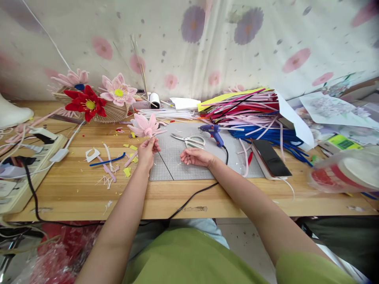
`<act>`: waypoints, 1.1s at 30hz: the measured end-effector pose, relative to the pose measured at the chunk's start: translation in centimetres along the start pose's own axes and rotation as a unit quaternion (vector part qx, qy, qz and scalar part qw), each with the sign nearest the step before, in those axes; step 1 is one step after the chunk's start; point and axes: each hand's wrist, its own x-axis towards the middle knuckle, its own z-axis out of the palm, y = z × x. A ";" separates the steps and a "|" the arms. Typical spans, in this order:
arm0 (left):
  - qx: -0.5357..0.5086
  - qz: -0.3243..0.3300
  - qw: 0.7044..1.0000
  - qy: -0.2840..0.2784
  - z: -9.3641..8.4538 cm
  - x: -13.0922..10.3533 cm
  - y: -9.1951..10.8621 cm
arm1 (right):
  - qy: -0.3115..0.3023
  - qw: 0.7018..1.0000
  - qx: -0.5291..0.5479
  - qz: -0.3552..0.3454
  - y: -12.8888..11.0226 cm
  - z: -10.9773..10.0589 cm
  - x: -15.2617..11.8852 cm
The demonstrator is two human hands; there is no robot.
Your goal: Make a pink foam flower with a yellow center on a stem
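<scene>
My left hand point(147, 154) is closed round the base of a pale pink fuzzy flower point(145, 127), made of bent pipe cleaners, its petals upright above my fingers. A thin dark line runs from near this hand across the grey cutting mat point(189, 175); I cannot tell if it is a stem wire. My right hand point(197, 157) hovers over the mat, fingers loosely curled and slightly apart, with nothing visible in them. Just beyond it lie metal scissors point(191, 141) with pale handles. A blue glue gun point(216, 134) with a glue stick in its back rests behind them.
Finished red point(89, 103) and pink flowers point(120, 92) stand at back left. Bundled pipe cleaners point(245, 108) fill the back right. A phone point(271, 157), a plastic tub point(346, 169), a power strip point(32, 165) and pipe cleaner scraps point(109, 163) lie around. A black cord point(192, 196) crosses the front.
</scene>
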 end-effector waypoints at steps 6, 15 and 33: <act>-0.014 0.006 0.999 -0.035 0.3 -0.3 -1.1 | 0.030 0.999 -0.007 0.037 -0.3 -0.1 0.6; -0.116 -0.046 0.991 -0.041 -0.5 0.0 0.8 | 0.048 0.998 -0.005 0.035 0.2 1.0 3.6; -0.073 -0.029 0.996 -0.052 0.2 -0.1 0.1 | -0.007 0.911 -0.402 0.093 -4.9 5.3 -1.4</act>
